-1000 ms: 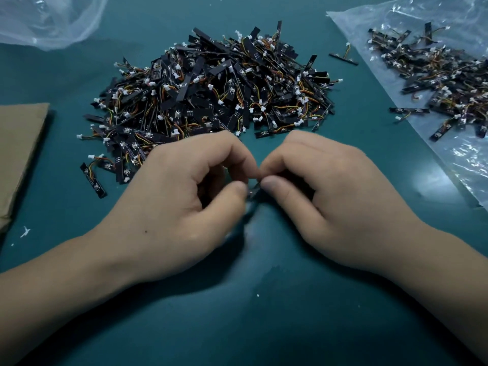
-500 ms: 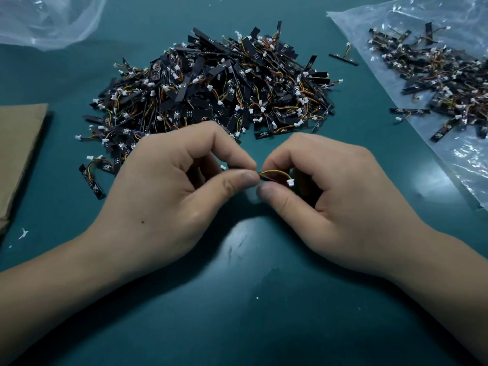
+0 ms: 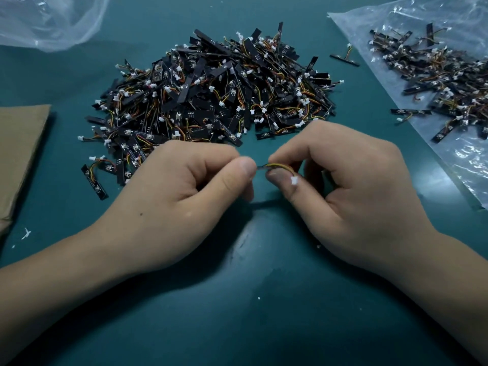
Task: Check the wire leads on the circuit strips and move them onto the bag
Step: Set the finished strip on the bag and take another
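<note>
My left hand and my right hand meet at the table's middle and pinch one circuit strip between them. Its yellow-orange wire lead arcs over my right thumb and ends in a white connector. The strip itself is mostly hidden by my fingertips. Behind my hands lies a large pile of black strips with wires and white connectors. At the right a clear plastic bag lies flat with a smaller heap of strips on it.
A single strip lies on the green mat between pile and bag. A brown paper piece sits at the left edge. Another crumpled clear bag is at the far left.
The hands have drawn slightly apart and lifted a little. The wire lead and its white connector, hidden a second ago, now show over my right thumb.
</note>
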{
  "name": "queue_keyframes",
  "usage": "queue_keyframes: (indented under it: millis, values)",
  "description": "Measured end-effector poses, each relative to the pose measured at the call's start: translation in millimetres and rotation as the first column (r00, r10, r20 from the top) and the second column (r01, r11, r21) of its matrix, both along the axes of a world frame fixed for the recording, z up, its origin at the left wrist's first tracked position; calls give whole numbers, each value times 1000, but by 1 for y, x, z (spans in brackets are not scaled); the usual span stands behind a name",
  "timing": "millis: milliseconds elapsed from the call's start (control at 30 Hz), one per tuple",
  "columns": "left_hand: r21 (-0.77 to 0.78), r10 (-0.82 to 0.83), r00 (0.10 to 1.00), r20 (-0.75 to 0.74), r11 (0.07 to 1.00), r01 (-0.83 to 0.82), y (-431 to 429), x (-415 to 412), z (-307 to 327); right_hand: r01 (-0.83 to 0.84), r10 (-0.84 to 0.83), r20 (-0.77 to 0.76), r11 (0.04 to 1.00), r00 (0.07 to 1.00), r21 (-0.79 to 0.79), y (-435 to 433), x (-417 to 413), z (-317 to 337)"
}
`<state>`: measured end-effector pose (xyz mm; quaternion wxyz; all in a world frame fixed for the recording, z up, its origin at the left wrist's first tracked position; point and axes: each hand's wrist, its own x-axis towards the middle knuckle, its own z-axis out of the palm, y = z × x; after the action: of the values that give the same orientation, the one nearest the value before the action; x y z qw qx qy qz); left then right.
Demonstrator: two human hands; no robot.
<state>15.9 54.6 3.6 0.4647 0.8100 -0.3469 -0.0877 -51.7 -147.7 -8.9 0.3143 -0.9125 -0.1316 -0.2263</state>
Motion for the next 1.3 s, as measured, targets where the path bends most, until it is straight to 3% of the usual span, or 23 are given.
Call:
queue_keyframes:
  millis: [133, 333, 767, 1067, 1300]
  values:
    - [-114, -31, 994, -107, 993, 19, -2, -4, -1, -73, 78, -73, 995, 994, 71, 0, 1, 1]
    - [-147, -50, 987, -152, 989, 27, -3, -7, 0, -146, 183, -222, 974, 958, 174, -4, -1, 4]
    - [-64, -65, 997, -35, 996, 63, -4, -10, 4, -118, 121, -267, 993, 956, 28, 3, 0, 7]
    - [-96, -51, 997, -54, 994, 46, -3, -11, 5, -142, 208, -346, 968, 915, 207, 2, 0, 12]
    - [-85, -56, 997, -51, 995, 52, -2, -10, 3, -147, 216, -342, 965, 914, 216, 2, 1, 12]
